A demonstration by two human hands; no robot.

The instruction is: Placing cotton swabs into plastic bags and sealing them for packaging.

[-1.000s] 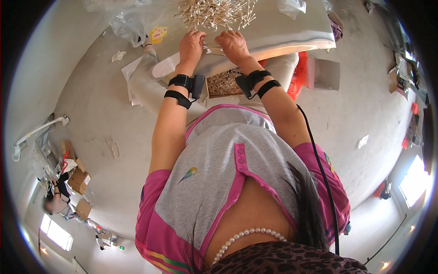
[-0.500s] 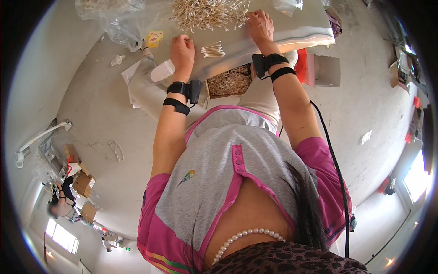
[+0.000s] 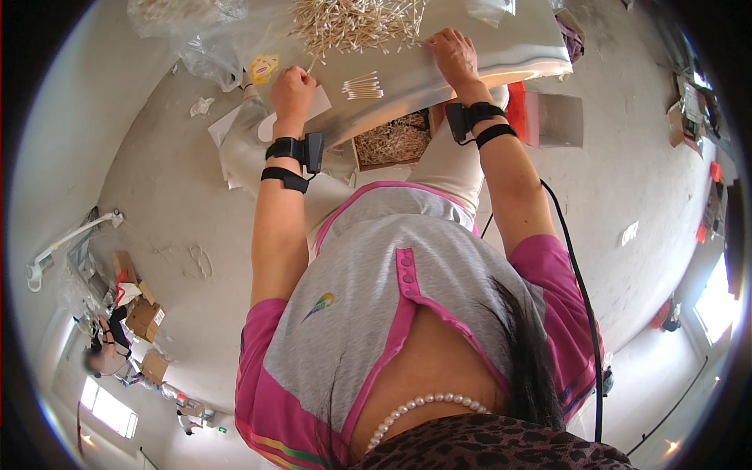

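Note:
A big heap of cotton swabs (image 3: 352, 23) lies at the far middle of the table. My left hand (image 3: 293, 92) is closed at the heap's near left, and a single cotton swab (image 3: 312, 64) sticks up from its fingertips. Beneath that hand shows a whitish translucent piece (image 3: 317, 104), partly covered by the wrist. Closed too, my right hand (image 3: 454, 56) pinches what looks like a swab end at the heap's right edge; its fingertips hide most of it. Between the hands, a small row of swabs (image 3: 362, 86) lies side by side near the table edge.
Clear plastic bags (image 3: 207, 47) lie at the far left, next to a yellow printed packet (image 3: 264, 67). Below the table edge, a box of swabs (image 3: 392, 141) sits between my legs. A red bag and a pale open box (image 3: 560, 120) stand to the right.
My left hand has moved left and slightly nearer, now with a swab showing at its fingertips. My right hand has shifted slightly right and nearer.

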